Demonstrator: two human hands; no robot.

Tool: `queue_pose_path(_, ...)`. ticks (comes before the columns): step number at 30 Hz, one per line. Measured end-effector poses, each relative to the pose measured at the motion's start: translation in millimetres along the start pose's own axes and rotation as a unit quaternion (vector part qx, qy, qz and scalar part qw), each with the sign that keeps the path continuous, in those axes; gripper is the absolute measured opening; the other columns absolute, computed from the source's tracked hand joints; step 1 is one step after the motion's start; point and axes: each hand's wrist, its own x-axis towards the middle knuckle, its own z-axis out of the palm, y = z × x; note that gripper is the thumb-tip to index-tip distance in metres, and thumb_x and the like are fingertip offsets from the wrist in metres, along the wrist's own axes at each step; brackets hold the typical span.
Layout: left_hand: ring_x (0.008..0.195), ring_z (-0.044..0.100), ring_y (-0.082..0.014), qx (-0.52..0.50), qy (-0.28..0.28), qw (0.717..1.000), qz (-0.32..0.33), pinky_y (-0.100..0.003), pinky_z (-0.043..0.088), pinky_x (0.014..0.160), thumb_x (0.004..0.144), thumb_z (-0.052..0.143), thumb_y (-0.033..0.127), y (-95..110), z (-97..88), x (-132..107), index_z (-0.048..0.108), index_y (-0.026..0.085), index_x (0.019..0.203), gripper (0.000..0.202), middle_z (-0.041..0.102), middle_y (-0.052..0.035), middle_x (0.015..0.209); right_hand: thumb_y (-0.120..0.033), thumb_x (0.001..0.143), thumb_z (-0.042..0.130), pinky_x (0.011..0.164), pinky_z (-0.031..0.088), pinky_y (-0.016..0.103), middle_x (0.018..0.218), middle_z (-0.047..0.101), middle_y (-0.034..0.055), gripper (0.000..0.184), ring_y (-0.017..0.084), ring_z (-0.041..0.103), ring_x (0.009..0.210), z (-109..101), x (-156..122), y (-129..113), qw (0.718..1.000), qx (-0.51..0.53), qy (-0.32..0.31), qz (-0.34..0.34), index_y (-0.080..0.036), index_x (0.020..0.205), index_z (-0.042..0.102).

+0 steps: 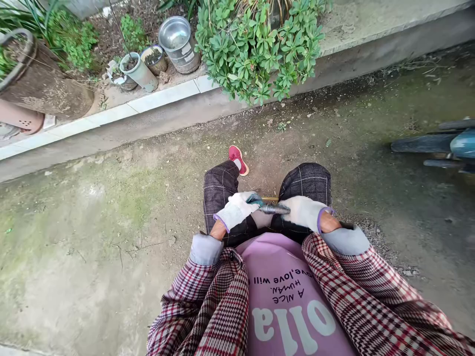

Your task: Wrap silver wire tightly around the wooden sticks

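In the head view, a short tool (pixel 273 209) with a teal end and a dark, shiny metallic length lies crosswise between my gloved hands, above my lap. My left hand (pixel 239 206), in a white knit glove with a purple cuff, is closed around the teal end. At the other side my right hand (pixel 303 211), gloved alike, has its fingers closed on the metallic end. The fingers partly cover the tool, and its exact kind cannot be made out. A thin yellow strip (pixel 270 199) shows just behind it, between my knees.
Ahead runs a raised bed with a white tiled edge (pixel 163 102), holding a leafy shrub (pixel 260 54), a metal pot (pixel 180 44), small planters (pixel 139 71) and a large tipped pot (pixel 44 84). A dark wheel-like object with a blue part (pixel 434 144) stands at right on bare ground.
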Motion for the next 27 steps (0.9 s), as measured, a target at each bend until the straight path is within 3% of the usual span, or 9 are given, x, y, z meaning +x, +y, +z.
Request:
queue_pose_path(3,0.085,0.068,-0.0193,-0.028,0.021,0.999,-0.017,-0.030,0.052,0.084,0.088,0.061,0.027,-3.0,10.8,0.5,0.074,0.018,0.091,0.016,0.076,-0.0044,0.090,-0.026,0.082,0.063,0.064,0.038,0.031,0.078,0.070,0.0055,0.016,0.018,0.059,0.066,-6.7,4.3,13.9,0.998,-0.002,0.049,0.043,-0.020,0.092,0.074)
queue_pose_path(6,0.085,0.068,-0.0186,-0.140,0.027,0.990,-0.008,-0.030,0.054,0.087,0.088,0.060,0.027,-8.8,21.6,3.6,0.074,0.016,0.089,0.017,0.077,-0.0055,0.089,-0.031,0.087,0.061,0.066,0.041,0.029,0.082,0.070,0.0048,0.019,0.018,0.060,0.070,-15.8,0.7,17.3,0.992,0.018,0.103,0.063,-0.020,0.098,0.072)
queue_pose_path(9,0.094,0.070,-0.0194,-0.227,0.029,0.973,-0.001,-0.031,0.054,0.096,0.087,0.062,0.027,-14.6,26.8,6.2,0.074,0.015,0.091,0.017,0.078,-0.0073,0.096,-0.041,0.088,0.065,0.061,0.042,0.027,0.075,0.065,0.0011,0.025,0.015,0.056,0.066,-20.2,-7.5,11.4,0.972,0.180,0.147,0.021,-0.019,0.096,0.071)
queue_pose_path(12,0.095,0.070,-0.0197,-0.245,0.029,0.969,-0.014,-0.032,0.054,0.097,0.087,0.063,0.026,-18.4,28.6,8.4,0.073,0.014,0.089,0.015,0.078,-0.0076,0.096,-0.051,0.084,0.073,0.052,0.040,0.025,0.067,0.059,-0.0016,0.036,0.012,0.050,0.057,-22.6,-15.4,3.8,0.925,0.361,0.112,-0.034,-0.016,0.092,0.070)
queue_pose_path(16,0.086,0.068,-0.0187,-0.225,0.034,0.973,-0.034,-0.032,0.055,0.090,0.087,0.065,0.022,-21.9,28.3,13.3,0.069,0.016,0.081,0.009,0.075,-0.0052,0.086,-0.051,0.073,0.082,0.049,0.043,0.024,0.070,0.065,0.0004,0.043,0.012,0.054,0.055,-26.1,-20.5,-1.4,0.904,0.421,0.017,-0.066,-0.014,0.090,0.070)
queue_pose_path(19,0.081,0.066,-0.0181,-0.206,0.043,0.977,-0.039,-0.032,0.055,0.084,0.087,0.066,0.022,-22.0,22.4,16.5,0.067,0.016,0.080,0.010,0.072,-0.0050,0.082,-0.048,0.075,0.080,0.046,0.041,0.022,0.066,0.063,-0.0031,0.038,0.011,0.051,0.052,-25.2,-21.1,-5.2,0.911,0.393,-0.108,-0.064,-0.016,0.094,0.071)
queue_pose_path(21,0.081,0.065,-0.0181,-0.189,0.047,0.980,-0.036,-0.031,0.055,0.082,0.085,0.068,0.022,-19.6,15.0,17.0,0.069,0.015,0.080,0.009,0.072,-0.0057,0.083,-0.041,0.079,0.075,0.047,0.037,0.022,0.064,0.059,-0.0053,0.027,0.010,0.049,0.053,-21.4,-19.9,-9.6,0.932,0.315,-0.158,-0.088,-0.019,0.094,0.073)
queue_pose_path(24,0.083,0.064,-0.0183,-0.156,0.054,0.986,-0.026,-0.030,0.054,0.083,0.081,0.071,0.022,-12.8,2.7,15.1,0.072,0.014,0.080,0.008,0.073,-0.0054,0.085,-0.027,0.075,0.071,0.054,0.034,0.025,0.065,0.058,-0.0051,0.007,0.011,0.049,0.058,-10.8,-14.9,-15.6,0.971,0.159,-0.127,-0.126,-0.021,0.079,0.071)
queue_pose_path(27,0.081,0.064,-0.0180,-0.116,0.059,0.991,-0.015,-0.030,0.053,0.084,0.081,0.069,0.019,-6.4,-3.4,10.6,0.072,0.015,0.075,0.008,0.073,-0.0042,0.081,-0.021,0.068,0.072,0.056,0.033,0.028,0.061,0.059,-0.0031,0.004,0.013,0.049,0.057,-0.2,-6.1,-11.6,0.994,0.086,-0.054,-0.050,-0.022,0.068,0.068)
